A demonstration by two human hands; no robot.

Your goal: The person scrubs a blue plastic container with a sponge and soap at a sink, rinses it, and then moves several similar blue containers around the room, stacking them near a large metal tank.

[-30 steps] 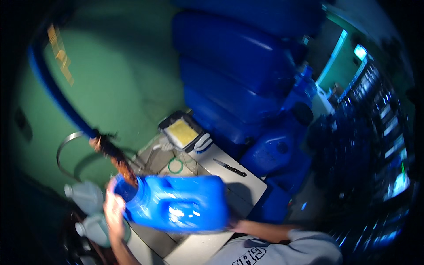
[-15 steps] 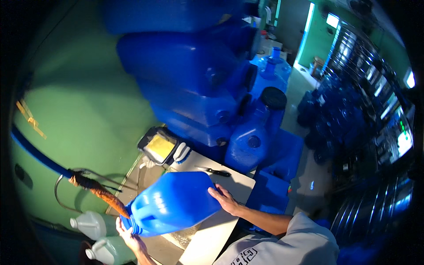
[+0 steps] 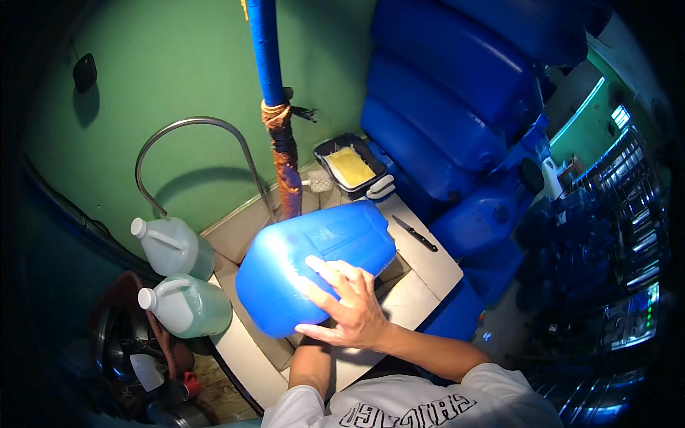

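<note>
A blue plastic jug [image 3: 317, 246] lies tilted on its side above a tiled basin [image 3: 246, 357]. Its neck is out of sight. My right hand [image 3: 353, 308] presses against the jug's near side, fingers spread over the surface. The left forearm reaches up beneath the jug, which hides my left hand and its fingers. Just behind the jug hangs a blue pipe [image 3: 265, 53] with a brown, worn wrapping [image 3: 284, 153] around its lower end. Whether that end touches the jug cannot be seen.
Two whitish jugs, one upper [image 3: 171, 246] and one lower [image 3: 187, 307], stand left of the basin. A knife [image 3: 415, 234] lies on the right ledge, near a black tray [image 3: 325, 148] with a yellow sponge [image 3: 349, 167] and a brush [image 3: 382, 187]. Stacked blue containers [image 3: 442, 107] rise at right.
The view has swung left. The jug has been turned, so its neck no longer shows. My left hand has gone from the neck to beneath the jug; my right hand now lies on its side.
</note>
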